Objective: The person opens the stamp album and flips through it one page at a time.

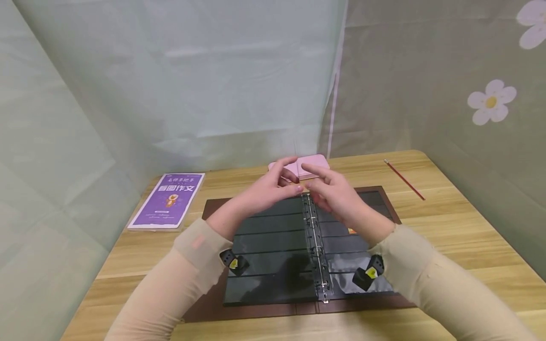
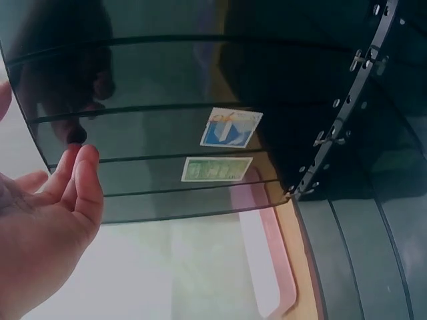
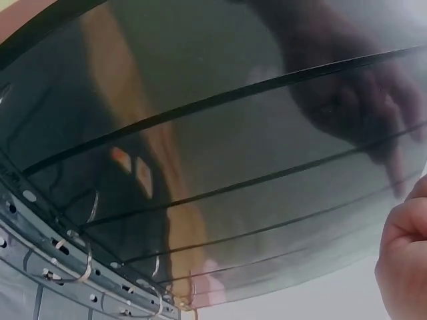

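Observation:
An open ring-binder stamp album (image 1: 256,311) with dark strip-pocket pages lies on the table. One page (image 2: 147,80) stands upright on the metal rings (image 1: 315,241) between my hands, nearly edge-on in the head view. On its left face are a blue stamp (image 2: 231,130) and a green stamp (image 2: 215,170). Near its upper edge is my left hand (image 1: 266,189), loosely bent, fingertips at the page's left face. From the other side my right hand (image 1: 339,194) reaches to the same edge, index finger extended. Whether either hand touches the page is unclear.
Behind the album lies a pink case (image 1: 317,163), partly hidden by the hands. A purple booklet (image 1: 168,201) lies at left, and a red pencil (image 1: 405,180) at right. An orange patch (image 1: 351,231) shows on the right page. Curtains (image 1: 239,85) surround the wooden table.

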`<state>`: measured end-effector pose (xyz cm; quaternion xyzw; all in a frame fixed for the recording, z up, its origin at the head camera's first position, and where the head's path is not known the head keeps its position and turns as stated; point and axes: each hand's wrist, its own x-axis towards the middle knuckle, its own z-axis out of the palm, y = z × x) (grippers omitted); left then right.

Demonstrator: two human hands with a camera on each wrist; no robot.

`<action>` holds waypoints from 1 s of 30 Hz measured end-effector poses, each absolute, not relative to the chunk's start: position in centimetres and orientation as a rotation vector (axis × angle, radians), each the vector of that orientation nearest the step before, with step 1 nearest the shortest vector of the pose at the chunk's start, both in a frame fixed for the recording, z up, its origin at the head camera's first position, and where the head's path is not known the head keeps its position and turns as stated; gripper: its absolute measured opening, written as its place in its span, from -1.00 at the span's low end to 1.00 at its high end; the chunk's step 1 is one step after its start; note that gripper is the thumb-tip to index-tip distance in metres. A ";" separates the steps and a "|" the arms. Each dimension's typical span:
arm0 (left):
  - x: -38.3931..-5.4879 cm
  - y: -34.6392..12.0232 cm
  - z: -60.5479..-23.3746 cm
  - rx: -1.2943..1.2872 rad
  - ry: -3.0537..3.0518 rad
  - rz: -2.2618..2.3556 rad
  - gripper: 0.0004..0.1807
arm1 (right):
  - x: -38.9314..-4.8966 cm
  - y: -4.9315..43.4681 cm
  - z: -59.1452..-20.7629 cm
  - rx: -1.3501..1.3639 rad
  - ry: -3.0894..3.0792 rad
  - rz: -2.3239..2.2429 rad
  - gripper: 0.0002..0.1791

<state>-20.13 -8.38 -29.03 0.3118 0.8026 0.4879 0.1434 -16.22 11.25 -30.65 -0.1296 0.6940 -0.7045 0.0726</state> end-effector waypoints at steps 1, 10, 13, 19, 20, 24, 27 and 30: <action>-20.1 -8.5 -29.0 0.904 2.317 1.409 -0.24 | -16.2 11.4 -30.7 -0.385 2.094 -2.111 -0.42; -20.4 -9.7 -29.4 0.873 2.343 1.414 -0.27 | -16.6 12.9 -31.5 -0.347 2.132 -2.112 -0.42; -20.4 -10.1 -29.5 0.855 2.355 1.414 -0.28 | -16.6 13.4 -31.8 -0.332 2.141 -2.110 -0.42; -20.6 -11.0 -29.8 0.855 2.367 1.426 -0.28 | -16.8 14.5 -32.6 -0.322 2.185 -2.080 -0.42; -20.6 -11.2 -29.9 0.861 2.364 1.428 -0.28 | -16.9 14.6 -32.7 -0.326 2.197 -2.074 -0.42; -20.7 -11.9 -30.1 0.871 2.362 1.428 -0.29 | -16.9 15.5 -33.1 -0.332 2.242 -2.048 -0.41; -20.7 -12.5 -30.2 0.864 2.381 1.414 -0.31 | -16.9 16.3 -33.4 -0.322 2.271 -2.025 -0.41; -20.7 -13.1 -30.3 0.851 2.391 1.424 -0.33 | -16.9 17.1 -33.9 -0.295 2.273 -2.018 -0.40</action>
